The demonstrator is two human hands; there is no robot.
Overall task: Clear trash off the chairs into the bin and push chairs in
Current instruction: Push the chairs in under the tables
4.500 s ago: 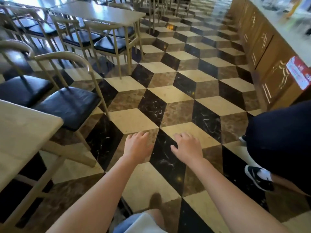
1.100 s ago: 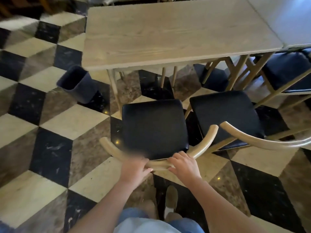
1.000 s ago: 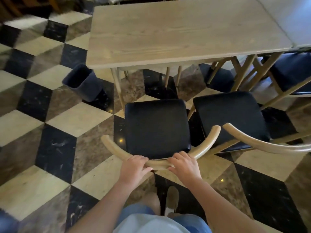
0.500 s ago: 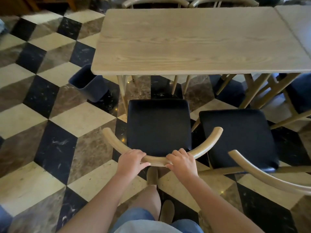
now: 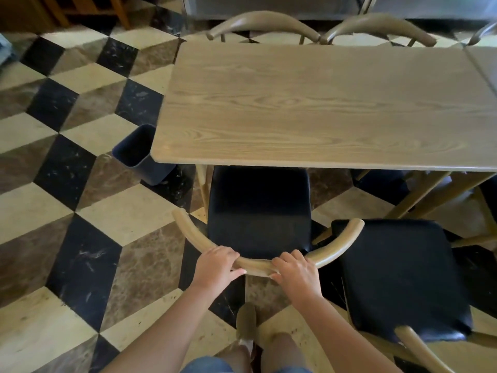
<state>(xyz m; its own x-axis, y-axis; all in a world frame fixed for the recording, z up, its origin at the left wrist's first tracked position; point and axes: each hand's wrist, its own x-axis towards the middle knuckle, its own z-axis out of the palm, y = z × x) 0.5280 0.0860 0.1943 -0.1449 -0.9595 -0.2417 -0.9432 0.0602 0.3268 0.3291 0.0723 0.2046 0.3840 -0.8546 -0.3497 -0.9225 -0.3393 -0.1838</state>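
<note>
Side by side, both hands, left (image 5: 216, 267) and right (image 5: 295, 273), gripping chair backrest (image 5: 258, 266), arms outstretched

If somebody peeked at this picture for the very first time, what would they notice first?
Probably the left hand and right hand gripping the curved wooden back of a black-seated chair whose front edge sits under the big wooden table. Next, the bold cube-patterned floor, with a dark bin standing by the table's left corner.
</note>
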